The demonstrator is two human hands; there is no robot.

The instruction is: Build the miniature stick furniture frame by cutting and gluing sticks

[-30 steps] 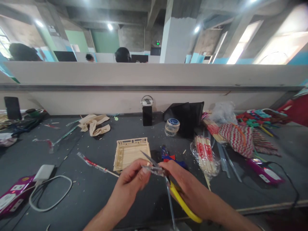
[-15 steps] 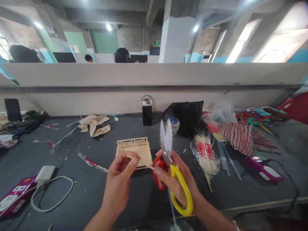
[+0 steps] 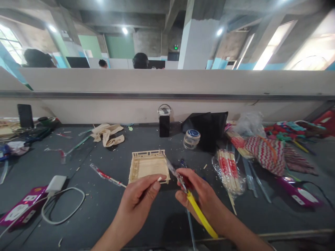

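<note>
My left hand [image 3: 140, 197] pinches a short piece of wooden stick [image 3: 159, 179] between thumb and forefinger, only its pale end showing. In my right hand [image 3: 204, 197] is a pair of scissors [image 3: 192, 199] with a yellow handle, its blades angled up and left. The blade tips come close to the right side of a small tray-like frame [image 3: 150, 169] built of thin wooden sticks; whether they touch it I cannot tell. That frame lies on the dark table just beyond my left fingertips. My right fingers cover the scissors' other handle.
Behind the frame stand a phone [image 3: 164, 126] and a clear jar with a blue lid [image 3: 192, 138]. Packed wooden sticks [image 3: 227, 169] and a striped knitted piece [image 3: 265, 153] lie right. Crumpled tan cloth [image 3: 108, 134], a white charger [image 3: 56, 184] and its cable are left.
The scissors have tipped from upright to pointing left and away, blades closer together. My left hand has moved right, nearer the scissors. A stick piece at my right thumb no longer shows.
</note>
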